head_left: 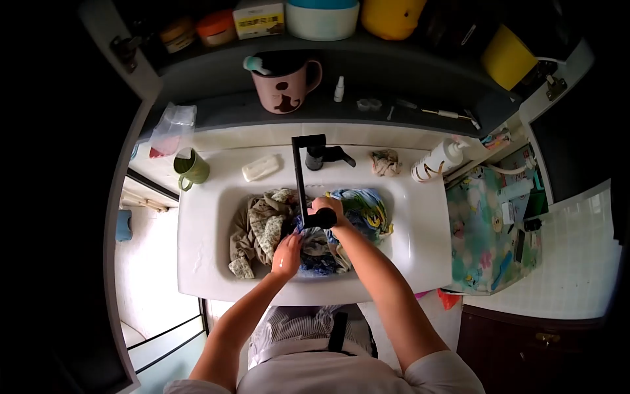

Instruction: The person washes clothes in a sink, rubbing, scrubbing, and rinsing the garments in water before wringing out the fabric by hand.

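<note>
Clothes (259, 226) in sink (426, 230), faucet (300, 177) partly hiding right hand (333, 205), left hand (286, 256) alongside, cannot tell either grip

Strong daylight seems to come from the left, where the white floor (154, 269) is burnt out to near-blank glare, while the white sink (197, 253) is evenly bright and a wet glint shows on the left hand (287, 255). The shelf (220, 69) is dim, its upper recesses sinking towards black, and soft shadow fills the folds of the cloth (262, 226). Wide-angle distortion bows the shelf and sink edges, the corners fall into blackness, and small lettering on the yellow-and-white box (260, 21) is too soft to read
</note>
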Demonstrator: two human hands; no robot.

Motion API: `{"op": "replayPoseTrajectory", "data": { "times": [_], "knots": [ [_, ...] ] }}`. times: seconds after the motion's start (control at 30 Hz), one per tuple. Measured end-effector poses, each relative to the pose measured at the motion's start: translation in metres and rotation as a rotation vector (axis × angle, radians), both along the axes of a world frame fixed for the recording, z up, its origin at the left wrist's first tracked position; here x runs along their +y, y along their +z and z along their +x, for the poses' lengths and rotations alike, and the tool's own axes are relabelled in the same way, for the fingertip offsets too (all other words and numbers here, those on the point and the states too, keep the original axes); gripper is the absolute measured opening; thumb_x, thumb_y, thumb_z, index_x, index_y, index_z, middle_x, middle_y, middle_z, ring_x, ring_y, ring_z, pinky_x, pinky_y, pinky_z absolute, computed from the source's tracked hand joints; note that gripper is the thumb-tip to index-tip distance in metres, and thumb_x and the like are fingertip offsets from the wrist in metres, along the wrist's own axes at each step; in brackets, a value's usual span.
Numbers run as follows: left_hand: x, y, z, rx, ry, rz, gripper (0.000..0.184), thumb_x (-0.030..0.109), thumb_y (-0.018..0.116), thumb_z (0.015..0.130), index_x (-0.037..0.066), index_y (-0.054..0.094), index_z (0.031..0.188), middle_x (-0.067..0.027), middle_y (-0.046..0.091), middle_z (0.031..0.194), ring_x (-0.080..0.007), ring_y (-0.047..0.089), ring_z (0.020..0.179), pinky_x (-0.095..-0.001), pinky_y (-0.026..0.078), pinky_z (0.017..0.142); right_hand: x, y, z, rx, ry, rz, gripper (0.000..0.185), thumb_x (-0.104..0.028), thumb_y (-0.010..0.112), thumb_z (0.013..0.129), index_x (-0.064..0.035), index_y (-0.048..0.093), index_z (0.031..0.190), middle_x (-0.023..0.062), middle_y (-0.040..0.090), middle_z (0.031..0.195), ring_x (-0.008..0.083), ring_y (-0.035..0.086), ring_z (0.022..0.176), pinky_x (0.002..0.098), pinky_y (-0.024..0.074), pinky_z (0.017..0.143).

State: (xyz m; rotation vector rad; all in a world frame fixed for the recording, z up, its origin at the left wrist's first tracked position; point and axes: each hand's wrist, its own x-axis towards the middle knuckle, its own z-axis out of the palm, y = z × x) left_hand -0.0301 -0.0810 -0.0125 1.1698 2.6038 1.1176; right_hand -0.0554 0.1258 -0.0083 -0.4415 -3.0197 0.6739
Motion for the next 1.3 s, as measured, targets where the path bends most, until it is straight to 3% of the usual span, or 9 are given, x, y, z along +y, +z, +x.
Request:
{"op": "replayPoseTrajectory", "data": {
  "times": [0.3,0.47,0.63,0.67,0.73,0.77,0.87,0.97,1.3],
  "knots": [
    [0.015,0.063,-0.014,-0.049,0.007,0.152,0.019,0.020,0.061,0.069,0.006,0.064,0.081,-0.0133,0.061,0.098,-0.0336,0.056,0.091,-0.0419,0.045,0.080,-0.043,0.032,0.112,0.157,0.138,-0.044,0.025,-0.023,0.062,0.081,-0.0103,0.059,0.059,0.0118,0.059,0.059,0.0324,0.060,0.056,0.0439,0.0465,0.052],
    [0.088,0.020,-0.015,0.068,0.016,0.072,0.028,0.030,0.063,0.077,0.008,0.063,0.094,-0.0166,0.060,0.105,-0.0373,0.054,0.099,-0.0430,0.045,0.085,-0.081,0.023,0.159,0.161,0.261,0.006,0.030,-0.025,0.059,0.082,-0.0079,0.058,0.057,0.0108,0.059,0.056,0.0291,0.060,0.053,0.0422,0.0478,0.056],
    [0.091,0.028,0.001,-0.079,0.042,-0.040,0.042,0.039,0.056,0.088,-0.001,0.062,0.075,-0.0219,0.063,0.071,-0.0421,0.058,0.065,-0.0489,0.043,0.056,-0.071,0.044,0.157,-0.108,0.248,-0.171,0.030,-0.029,0.060,0.082,-0.0100,0.058,0.059,0.0121,0.060,0.059,0.0313,0.061,0.057,0.0440,0.0469,0.055],
    [0.084,0.025,-0.003,-0.263,-0.029,-0.229,0.035,0.033,0.057,0.088,-0.001,0.061,0.089,-0.0257,0.063,0.091,-0.0427,0.058,0.080,-0.0490,0.043,0.067,-0.064,0.057,0.149,-0.184,0.165,-0.163,0.031,-0.031,0.061,0.083,-0.0106,0.058,0.060,0.0119,0.061,0.061,0.0339,0.061,0.059,0.0444,0.0465,0.054],
    [0.077,0.006,0.004,-0.147,0.111,0.095,0.030,0.026,0.056,0.088,0.000,0.059,0.101,-0.0266,0.060,0.102,-0.0426,0.055,0.093,-0.0486,0.041,0.078,-0.044,0.074,0.126,0.170,-0.078,-0.259,0.028,-0.032,0.063,0.082,-0.0115,0.060,0.062,0.0100,0.059,0.057,0.0351,0.058,0.054,0.0433,0.0451,0.050],
    [0.078,0.016,0.006,0.099,0.107,0.296,0.028,0.022,0.054,0.089,-0.002,0.058,0.102,-0.0251,0.059,0.098,-0.0415,0.053,0.095,-0.0478,0.040,0.080,-0.033,0.079,0.110,0.171,-0.241,-0.286,0.026,-0.027,0.063,0.080,-0.0087,0.059,0.063,0.0115,0.060,0.062,0.0347,0.059,0.057,0.0419,0.0455,0.051],
    [0.066,0.021,0.007,-0.091,0.018,0.107,0.028,0.021,0.052,0.089,-0.004,0.056,0.101,-0.0247,0.057,0.095,-0.0423,0.051,0.094,-0.0465,0.040,0.082,-0.016,0.023,0.076,0.421,-0.446,0.036,0.014,-0.017,0.057,0.080,-0.0029,0.059,0.080,0.0184,0.062,0.075,0.0384,0.060,0.069,0.0453,0.0469,0.060],
    [0.057,0.014,0.008,-0.028,0.008,0.170,0.024,0.017,0.050,0.088,-0.005,0.055,0.098,-0.0252,0.057,0.098,-0.0437,0.051,0.093,-0.0450,0.041,0.085,-0.041,-0.003,0.081,0.308,-0.528,-0.243,0.011,-0.016,0.056,0.082,-0.0056,0.059,0.084,0.0175,0.060,0.076,0.0386,0.058,0.073,0.0466,0.0457,0.064],
    [0.062,-0.046,-0.005,0.144,-0.122,0.047,0.043,0.025,0.059,0.074,0.003,0.058,0.111,-0.0202,0.057,0.109,-0.0419,0.050,0.107,-0.0520,0.036,0.099,-0.044,-0.026,0.097,0.588,-0.358,0.025,0.012,-0.014,0.059,0.078,-0.0072,0.050,0.076,0.0119,0.051,0.069,0.0346,0.054,0.064,0.0451,0.0430,0.056]
  ]
}}
